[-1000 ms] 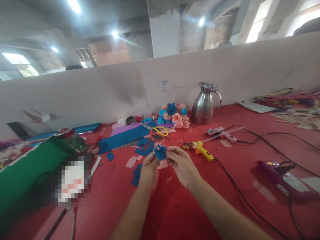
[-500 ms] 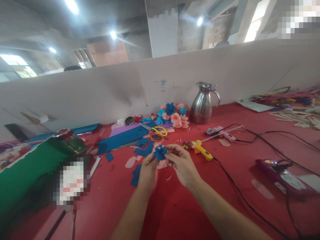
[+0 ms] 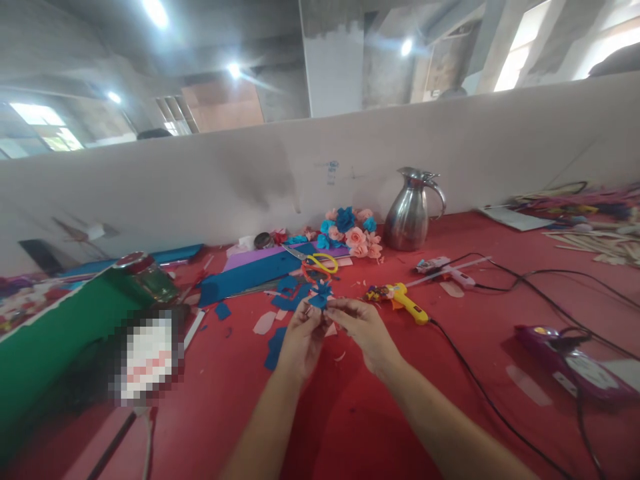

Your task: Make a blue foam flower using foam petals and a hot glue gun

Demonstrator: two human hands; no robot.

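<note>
Pinches one blue flower [image 3: 321, 295] with both left hand [image 3: 303, 339] and right hand [image 3: 364, 328] above one red table [image 3: 220, 373], near two glue guns [image 3: 411, 305] and one pair of scissors [image 3: 303, 257].

Remotely, I am counting: hands [image 3: 303, 337], two; held flower [image 3: 321, 295], one; glue guns [image 3: 409, 305], two; scissors [image 3: 296, 253], one pair; pitcher [image 3: 407, 217], one.

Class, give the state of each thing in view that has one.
Blue flower: held, petals upward
Left hand: pinching the blue flower
Right hand: pinching the blue flower
Scissors: lying down, unheld
Yellow glue gun: lying down, unheld
Pink glue gun: lying down, unheld
Steel jug: upright
Jar: red lid on
Purple power strip: plug inserted
</note>
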